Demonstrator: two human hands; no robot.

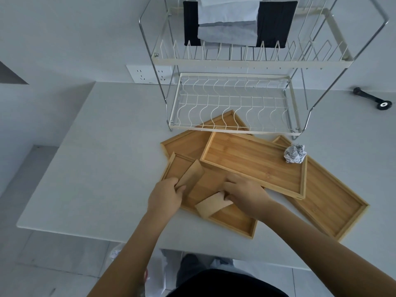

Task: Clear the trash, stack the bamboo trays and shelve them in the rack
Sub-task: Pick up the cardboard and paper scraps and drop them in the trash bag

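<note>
Several bamboo trays lie overlapping on the white table. The nearest tray (233,219) holds two brown paper pieces. My left hand (165,196) grips one brown paper piece (191,174) that sticks up from the tray. My right hand (246,195) pinches the other brown paper piece (212,204) lying flat. A middle tray (257,161) rests tilted on the others. A crumpled white paper ball (294,153) sits at its far right corner, over the right tray (327,202). Another tray (192,140) pokes under the two-tier wire rack (233,106).
The rack's upper tier carries black and white cloths (235,22). A black tool (372,98) lies on the table at the far right. A wall socket (150,75) sits behind the rack. A plastic bag (154,273) shows on the floor below the table (96,168) edge.
</note>
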